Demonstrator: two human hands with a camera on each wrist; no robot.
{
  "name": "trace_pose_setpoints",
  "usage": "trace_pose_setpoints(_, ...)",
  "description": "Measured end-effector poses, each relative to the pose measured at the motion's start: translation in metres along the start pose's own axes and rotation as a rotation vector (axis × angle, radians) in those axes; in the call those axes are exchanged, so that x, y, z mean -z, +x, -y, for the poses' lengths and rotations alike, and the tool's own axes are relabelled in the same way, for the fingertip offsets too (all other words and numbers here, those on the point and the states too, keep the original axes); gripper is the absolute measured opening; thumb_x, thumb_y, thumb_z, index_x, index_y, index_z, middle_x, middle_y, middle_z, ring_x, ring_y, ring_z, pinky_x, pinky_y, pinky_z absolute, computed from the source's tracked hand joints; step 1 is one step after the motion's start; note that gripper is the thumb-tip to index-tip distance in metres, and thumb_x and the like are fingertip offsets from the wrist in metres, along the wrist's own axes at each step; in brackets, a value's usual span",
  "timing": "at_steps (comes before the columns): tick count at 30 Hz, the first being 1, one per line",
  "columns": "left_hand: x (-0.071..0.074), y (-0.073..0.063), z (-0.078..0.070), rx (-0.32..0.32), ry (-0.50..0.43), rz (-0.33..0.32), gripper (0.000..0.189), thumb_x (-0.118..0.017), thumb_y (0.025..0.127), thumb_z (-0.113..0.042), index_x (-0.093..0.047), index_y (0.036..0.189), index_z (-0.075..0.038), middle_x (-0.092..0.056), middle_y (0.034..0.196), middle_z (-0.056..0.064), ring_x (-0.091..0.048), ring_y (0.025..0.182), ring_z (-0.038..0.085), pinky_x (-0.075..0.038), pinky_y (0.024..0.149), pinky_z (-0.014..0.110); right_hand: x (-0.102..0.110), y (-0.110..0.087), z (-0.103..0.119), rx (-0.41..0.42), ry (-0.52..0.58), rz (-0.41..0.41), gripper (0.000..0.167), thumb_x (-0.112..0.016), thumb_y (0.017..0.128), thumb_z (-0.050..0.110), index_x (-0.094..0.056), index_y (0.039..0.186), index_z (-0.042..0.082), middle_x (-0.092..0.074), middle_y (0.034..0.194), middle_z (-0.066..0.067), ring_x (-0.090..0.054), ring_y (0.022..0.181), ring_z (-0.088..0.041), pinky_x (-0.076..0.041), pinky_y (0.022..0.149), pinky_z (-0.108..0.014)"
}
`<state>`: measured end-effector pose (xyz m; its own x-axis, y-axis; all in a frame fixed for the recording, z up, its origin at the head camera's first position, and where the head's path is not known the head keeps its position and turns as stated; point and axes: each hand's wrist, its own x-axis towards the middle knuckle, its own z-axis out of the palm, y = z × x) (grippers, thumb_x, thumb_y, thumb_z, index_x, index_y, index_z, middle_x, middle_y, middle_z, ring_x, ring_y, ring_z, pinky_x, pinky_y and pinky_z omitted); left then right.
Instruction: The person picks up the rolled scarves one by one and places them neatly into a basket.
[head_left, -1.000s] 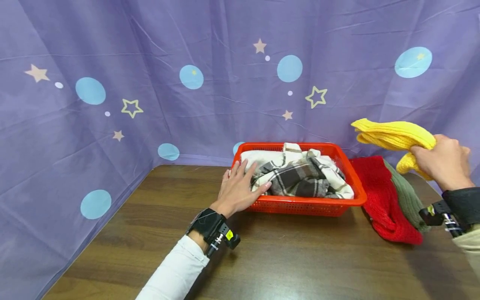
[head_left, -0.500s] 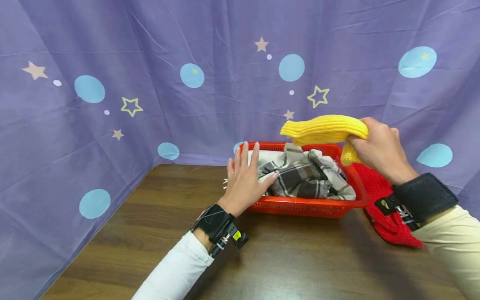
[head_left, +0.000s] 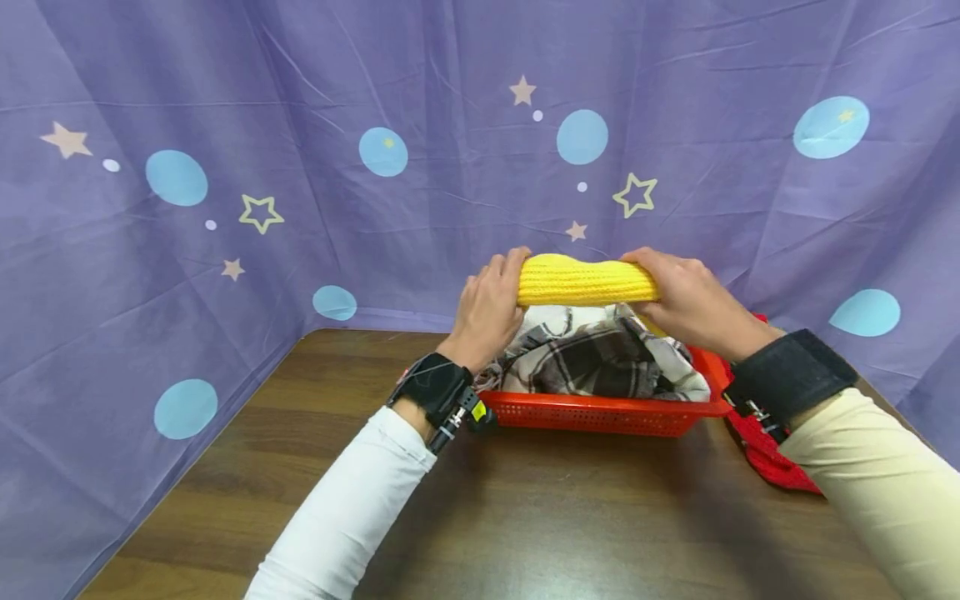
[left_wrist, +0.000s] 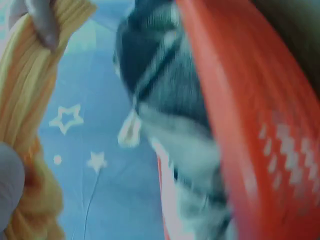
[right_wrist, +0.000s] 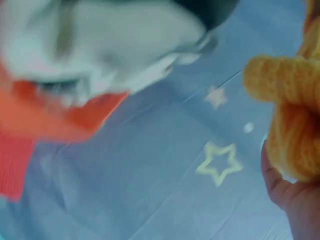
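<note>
A folded yellow ribbed-knit scarf [head_left: 585, 283] is held up level over the back of the red basket [head_left: 600, 414]. My left hand [head_left: 487, 308] grips its left end, and my right hand [head_left: 690, 304] grips the right end with the thumb on the near side. In the left wrist view the yellow scarf [left_wrist: 22, 95] stretches between both hands' fingers. Its soft folds [right_wrist: 290, 85] show at the right of the right wrist view. Below it, a crumpled plaid cloth [head_left: 592, 362] in white, grey and black lies in the basket, partly hidden by the hands and scarf.
Right of the basket lies a red knitted piece [head_left: 772, 454], mostly covered by my right arm. The brown wooden table [head_left: 360, 417] extends to the left and front. A purple curtain [head_left: 450, 167] with stars and dots hangs behind.
My right hand has brought the yellow scarf leftward from the right side to over the basket. The left hand has lifted from the basket's left side and taken hold of the scarf's left end.
</note>
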<state>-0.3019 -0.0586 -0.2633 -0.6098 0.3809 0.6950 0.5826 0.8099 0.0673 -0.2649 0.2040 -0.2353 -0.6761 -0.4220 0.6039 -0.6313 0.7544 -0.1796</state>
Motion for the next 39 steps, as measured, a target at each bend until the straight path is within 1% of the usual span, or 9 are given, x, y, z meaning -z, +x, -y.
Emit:
trace_pose_setpoints(5,-0.003,0.012,0.017,-0.256,0.075,0.061,0.045,-0.057,0.095,-0.001,-0.027,0.127,-0.012,-0.043,0.104,0.017,-0.057,0.069,0.026,-0.053,0.052,0.035,-0.002,0.001,-0.025,0.022,-0.076,-0.041,0.052,-0.072,0.083,-0.006,-0.039,0.123,0.0,-0.059,0.098,-0.024,-0.06,0.071,-0.039,-0.049,0.06,-0.053)
trace_pose_setpoints(8,-0.006,0.018,0.021,-0.353,0.139,0.078,0.033,-0.049,0.101,-0.003,-0.025,0.121,-0.014,-0.039,0.108,0.017,-0.055,0.07,0.024,-0.052,0.049,0.032,-0.003,0.003,-0.037,0.042,-0.123,-0.088,0.049,-0.069,0.082,-0.009,-0.033,0.114,0.0,-0.053,0.091,-0.022,-0.056,0.063,-0.039,-0.046,0.053,-0.052)
trace_pose_setpoints(12,-0.01,0.026,0.02,-0.377,0.21,0.121,0.016,-0.037,0.109,-0.007,-0.038,0.123,-0.015,-0.04,0.114,0.017,-0.053,0.077,0.025,-0.052,0.051,0.033,-0.005,0.008,-0.046,0.061,-0.16,-0.092,0.039,-0.066,0.078,-0.014,-0.041,0.104,0.001,-0.051,0.09,-0.019,-0.055,0.071,-0.041,-0.047,0.057,-0.055)
trace_pose_setpoints(18,-0.022,0.037,0.015,-0.38,0.363,0.128,0.024,-0.037,0.11,-0.009,-0.056,0.124,-0.015,-0.047,0.118,0.014,-0.054,0.081,0.028,-0.054,0.061,0.034,-0.011,0.012,-0.053,-0.024,-0.258,-0.049,0.032,-0.069,0.078,-0.012,-0.058,0.103,0.004,-0.052,0.098,-0.022,-0.056,0.07,-0.043,-0.047,0.061,-0.058)
trace_pose_setpoints(23,-0.033,0.047,0.009,-0.349,0.395,0.139,0.023,-0.046,0.107,-0.006,-0.064,0.119,-0.012,-0.054,0.115,0.012,-0.059,0.084,0.031,-0.055,0.07,0.038,-0.022,0.016,-0.057,-0.065,-0.342,-0.089,0.025,-0.072,0.08,-0.008,-0.067,0.102,0.003,-0.049,0.095,-0.022,-0.051,0.077,-0.044,-0.044,0.066,-0.057)
trace_pose_setpoints(30,-0.05,0.059,0.006,-0.176,0.428,0.11,0.025,-0.047,0.105,-0.007,-0.07,0.115,-0.011,-0.056,0.119,0.013,-0.061,0.096,0.031,-0.052,0.08,0.04,-0.034,0.026,-0.061,-0.1,-0.412,-0.141,0.02,-0.072,0.077,-0.008,-0.074,0.094,0.002,-0.046,0.084,-0.021,-0.047,0.078,-0.044,-0.042,0.063,-0.056)
trace_pose_setpoints(33,-0.058,0.063,0.007,-0.15,0.481,0.083,0.027,-0.049,0.103,-0.01,-0.076,0.106,-0.013,-0.055,0.119,0.01,-0.055,0.105,0.029,-0.045,0.083,0.04,-0.035,0.029,-0.06,-0.125,-0.405,-0.09,0.02,-0.072,0.076,-0.009,-0.076,0.092,0.003,-0.051,0.079,-0.022,-0.053,0.073,-0.046,-0.048,0.061,-0.059)
trace_pose_setpoints(35,-0.062,0.064,0.006,-0.127,0.512,0.1,0.029,-0.049,0.102,-0.011,-0.078,0.102,-0.015,-0.057,0.116,0.008,-0.055,0.108,0.027,-0.045,0.084,0.04,-0.037,0.03,-0.059,-0.144,-0.391,-0.036,0.019,-0.073,0.076,-0.008,-0.077,0.091,0.003,-0.056,0.078,-0.023,-0.058,0.07,-0.046,-0.051,0.06,-0.061)
trace_pose_setpoints(39,-0.067,0.064,0.001,-0.013,0.438,0.229,0.02,-0.068,0.096,-0.025,-0.079,0.107,-0.013,-0.062,0.111,0.009,-0.065,0.1,0.027,-0.056,0.079,0.039,-0.041,0.031,-0.058,-0.214,-0.362,0.071,0.015,-0.069,0.079,-0.007,-0.076,0.09,0.001,-0.064,0.08,-0.024,-0.063,0.073,-0.047,-0.052,0.064,-0.064)
